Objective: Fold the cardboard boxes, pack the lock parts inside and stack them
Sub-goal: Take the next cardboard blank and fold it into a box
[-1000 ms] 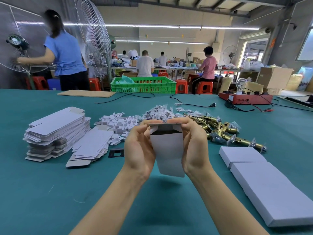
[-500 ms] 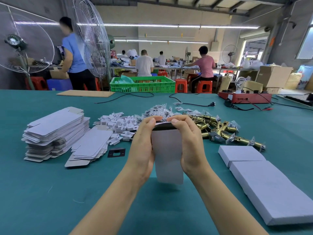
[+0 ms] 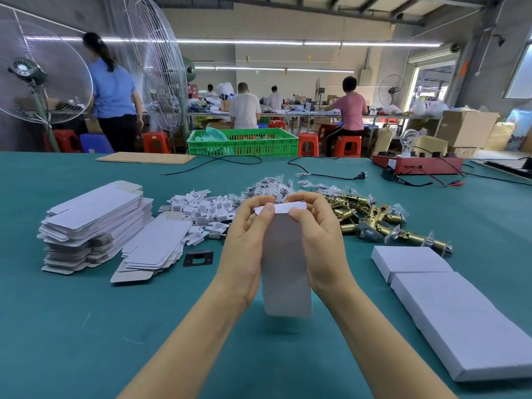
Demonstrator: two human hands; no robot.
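Now the box (image 3: 286, 263) stands upright between both hands, clear of the bench (image 3: 86, 341); left hand (image 3: 244, 249) and right hand (image 3: 324, 243) grip its sides, thumbs pressing its top flap down.

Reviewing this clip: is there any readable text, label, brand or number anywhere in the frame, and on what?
No text can be read.
The white box held by the left hand and right hand: plain.
Flat blanks and folded boxes: plain.
Orange sign by the doorway: too blurred to read.
Label on the red unit: too small.
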